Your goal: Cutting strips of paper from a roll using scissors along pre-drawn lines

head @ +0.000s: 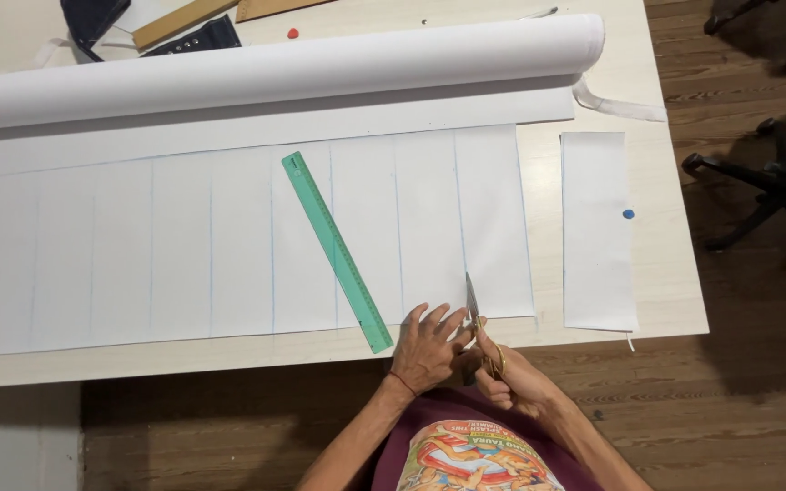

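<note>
A wide white sheet (pixel 184 245) ruled with several pale blue vertical lines lies unrolled across the table. My right hand (pixel 507 373) grips gold-handled scissors (pixel 477 318) at the sheet's near edge, blades pointing up along the rightmost blue line. My left hand (pixel 428 344) rests flat with fingers spread on the sheet's near edge, just left of the blades. A green ruler (pixel 337 250) lies diagonally on the sheet, left of my left hand.
The white roll (pixel 275 73) lies across the table's far side. A separate white strip (pixel 598 232) lies to the right, with a small blue object (pixel 628 215) on it. Wooden slats (pixel 184 20) and dark fabric (pixel 93 18) sit at the far edge. An office chair base (pixel 766 191) stands right.
</note>
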